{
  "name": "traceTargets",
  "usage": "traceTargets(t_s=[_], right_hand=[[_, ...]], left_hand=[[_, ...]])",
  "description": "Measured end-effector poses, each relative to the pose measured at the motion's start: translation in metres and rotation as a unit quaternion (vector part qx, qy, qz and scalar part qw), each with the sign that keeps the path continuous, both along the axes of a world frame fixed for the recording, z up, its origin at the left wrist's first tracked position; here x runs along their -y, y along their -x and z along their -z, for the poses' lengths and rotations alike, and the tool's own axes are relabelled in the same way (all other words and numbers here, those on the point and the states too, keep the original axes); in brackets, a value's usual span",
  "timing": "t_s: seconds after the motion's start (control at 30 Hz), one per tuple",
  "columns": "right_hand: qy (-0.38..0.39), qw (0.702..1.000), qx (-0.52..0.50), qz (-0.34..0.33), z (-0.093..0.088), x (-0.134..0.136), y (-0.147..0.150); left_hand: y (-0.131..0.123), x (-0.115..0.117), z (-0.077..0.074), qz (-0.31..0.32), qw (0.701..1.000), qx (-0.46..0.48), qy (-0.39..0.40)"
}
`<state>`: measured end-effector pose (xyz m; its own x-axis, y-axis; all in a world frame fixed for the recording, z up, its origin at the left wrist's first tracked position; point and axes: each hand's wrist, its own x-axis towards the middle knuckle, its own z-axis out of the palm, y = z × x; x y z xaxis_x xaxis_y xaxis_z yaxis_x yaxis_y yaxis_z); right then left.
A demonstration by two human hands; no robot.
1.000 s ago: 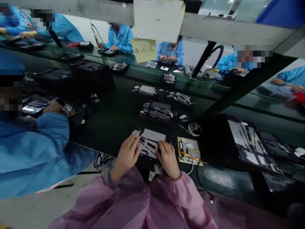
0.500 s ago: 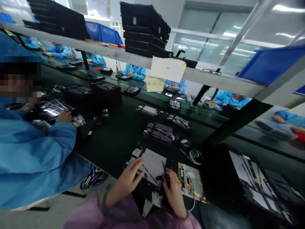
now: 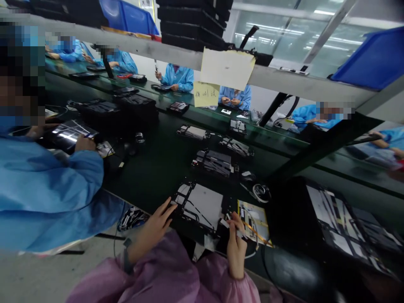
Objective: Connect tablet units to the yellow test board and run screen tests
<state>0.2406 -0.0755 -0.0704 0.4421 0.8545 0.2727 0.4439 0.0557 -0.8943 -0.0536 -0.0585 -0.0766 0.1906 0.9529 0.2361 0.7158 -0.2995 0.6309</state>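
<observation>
In the head view, an opened tablet-like device (image 3: 206, 204) lies in front of me, with a large pale grey plate, dark strips and a black frame. My left hand (image 3: 158, 225) rests at its left edge, fingers stretched out and touching the frame. At the right edge, my right hand (image 3: 236, 242) is closed in a pinch on a small white strip (image 3: 224, 223), whose exact kind I cannot make out. Just right of that hand lies a yellow-edged panel (image 3: 260, 216) with an orange ribbon cable (image 3: 252, 231) and a white cable across it.
Several similar devices (image 3: 214, 162) lie farther back on the dark green bench (image 3: 151, 168). A coiled cable (image 3: 261, 192) is behind the panel. Stacked black trays (image 3: 334, 223) stand at right. On the left sits a co-worker in a blue sleeve (image 3: 47, 181). A shelf (image 3: 176, 57) crosses above.
The view has tipped downward. My left hand has drawn back to the device's left edge. My right hand has moved right, and the dark thin tool seen in it earlier no longer shows.
</observation>
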Motion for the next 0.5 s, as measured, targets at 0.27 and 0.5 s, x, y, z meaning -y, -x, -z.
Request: traceTargets(t_s=[0.27, 0.5], right_hand=[[0.037, 0.998, 0.046, 0.023, -0.016, 0.008, 0.003], [0.067, 0.997, 0.037, 0.034, -0.045, 0.004, -0.010]], left_hand=[[-0.002, 0.000, 0.010, -0.036, 0.995, 0.051, -0.077], [0.004, -0.010, -0.031, -0.073, 0.989, 0.050, -0.116]])
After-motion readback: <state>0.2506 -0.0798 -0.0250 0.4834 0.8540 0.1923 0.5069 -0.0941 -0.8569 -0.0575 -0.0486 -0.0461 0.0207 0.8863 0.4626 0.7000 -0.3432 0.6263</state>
